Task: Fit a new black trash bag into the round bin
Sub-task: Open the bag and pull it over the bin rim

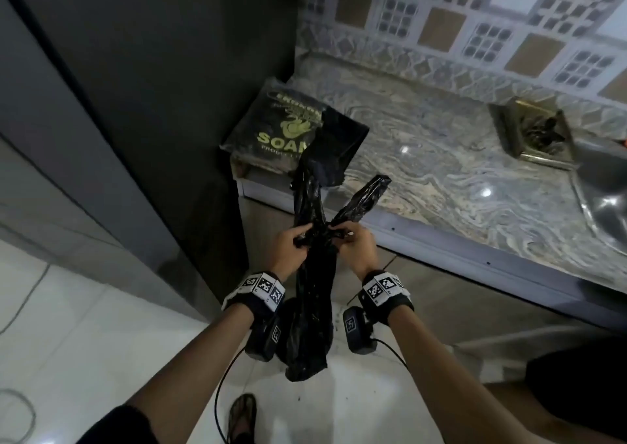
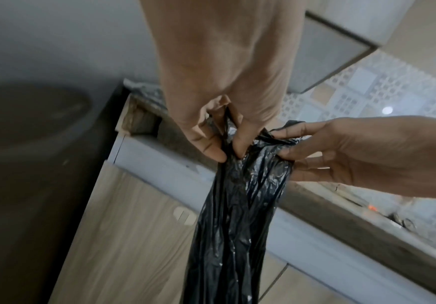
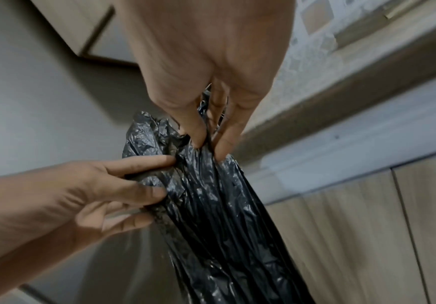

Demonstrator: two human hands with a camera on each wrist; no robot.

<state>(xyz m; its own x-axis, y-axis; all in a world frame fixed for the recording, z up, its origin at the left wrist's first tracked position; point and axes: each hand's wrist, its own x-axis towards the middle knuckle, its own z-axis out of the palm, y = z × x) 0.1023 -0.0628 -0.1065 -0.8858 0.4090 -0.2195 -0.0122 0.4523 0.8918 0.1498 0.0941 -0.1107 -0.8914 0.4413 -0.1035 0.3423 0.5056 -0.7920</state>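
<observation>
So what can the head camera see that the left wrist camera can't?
Only the head view shows the printed packet on the marbled counter, the steel sink, the white floor, a sandalled foot and the bag's hanging bottom end.

Only the left wrist view shows the wooden cabinet door below the counter and, close up, the fingers pinching the plastic.

Both show the left hand and right hand gripping the crumpled, unopened black trash bag near its top. The round bin shows in neither.

We're looking at a marbled countertop (image 1: pixel 441 158) carrying a black printed packet (image 1: pixel 271 128) at its left end and a shallow metal tray (image 1: pixel 532 138) farther right.
</observation>
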